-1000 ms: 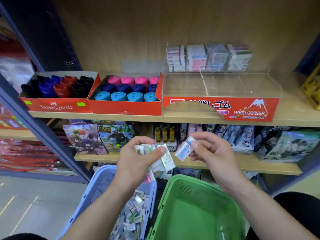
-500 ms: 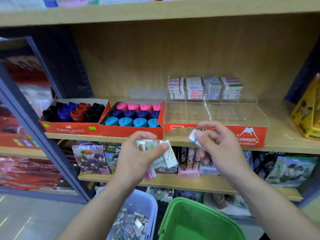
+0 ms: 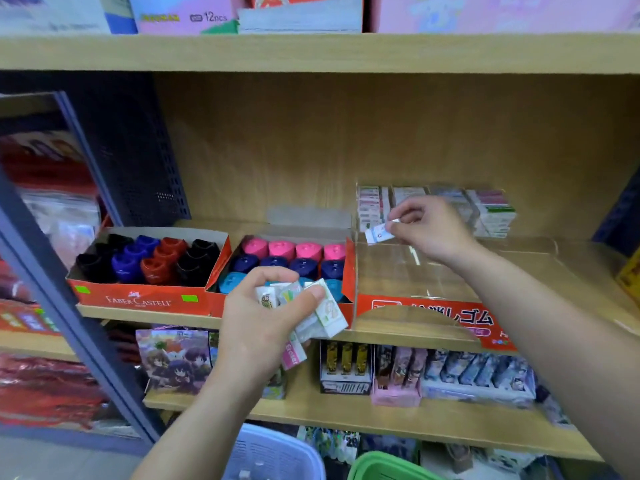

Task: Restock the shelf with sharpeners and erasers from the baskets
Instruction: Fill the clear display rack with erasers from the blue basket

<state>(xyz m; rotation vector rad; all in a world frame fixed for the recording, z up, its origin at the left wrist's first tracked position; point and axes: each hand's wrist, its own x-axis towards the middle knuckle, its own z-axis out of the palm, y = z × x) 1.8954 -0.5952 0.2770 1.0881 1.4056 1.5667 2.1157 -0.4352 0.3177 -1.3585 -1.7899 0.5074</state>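
Observation:
My left hand [image 3: 263, 317] grips a bunch of small wrapped erasers [image 3: 311, 306] in front of the shelf edge, below the sharpener boxes. My right hand [image 3: 429, 226] pinches a single white-and-blue eraser [image 3: 379, 234] over the back of the clear eraser display tray [image 3: 426, 306] with its red front. Stacks of erasers [image 3: 491, 211] stand at the back of that tray. Two red boxes hold sharpeners: dark, blue and red ones [image 3: 149, 258] on the left, pink, navy and cyan ones [image 3: 294, 261] in the middle.
A lilac basket [image 3: 277, 455] and a green basket [image 3: 381, 467] show at the bottom edge. The lower shelf [image 3: 346, 415] carries card packs and boxes. A shelf board [image 3: 311, 51] runs overhead. A dark metal upright [image 3: 69, 306] stands on the left.
The view has tilted up. My right hand has carried the single eraser up from the tray's front to its back. My left hand keeps its bunch and has risen slightly.

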